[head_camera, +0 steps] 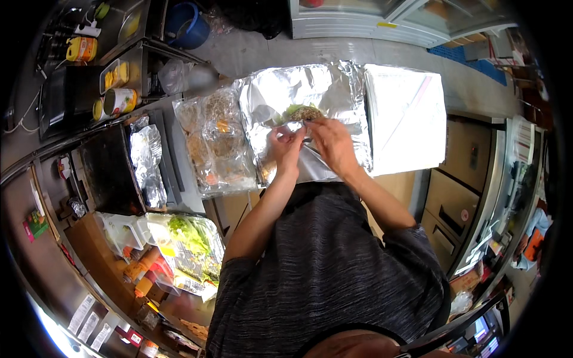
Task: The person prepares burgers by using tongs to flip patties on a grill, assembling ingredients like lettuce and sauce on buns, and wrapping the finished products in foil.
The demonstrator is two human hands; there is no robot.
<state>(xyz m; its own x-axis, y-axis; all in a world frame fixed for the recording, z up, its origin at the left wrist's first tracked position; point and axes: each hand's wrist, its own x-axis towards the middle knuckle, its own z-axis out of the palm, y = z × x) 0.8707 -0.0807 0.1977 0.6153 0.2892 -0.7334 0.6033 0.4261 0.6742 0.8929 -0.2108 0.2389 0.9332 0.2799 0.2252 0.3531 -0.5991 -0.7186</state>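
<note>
A seeded bun [306, 113] with green lettuce [283, 117] at its side rests on a sheet of aluminium foil [286, 85] in front of me. My left hand [287, 145] is at the near left edge of the bun, its fingers and thumb pinching a small piece of foil. Close beside it, my right hand [332, 144] has its fingertips at the bun's near edge. What those fingertips grip, if anything, is hidden. Clear plastic bags of seeded buns [219, 143] lie left of the foil.
A stack of white sheets [405, 121] adjoins the foil on the right. Crumpled foil [147, 156] lies left of the bags. Lower left are a foil-lined tray of lettuce [188, 237] and sauce bottles [142, 265]. A blue bucket [187, 27] stands on the floor beyond.
</note>
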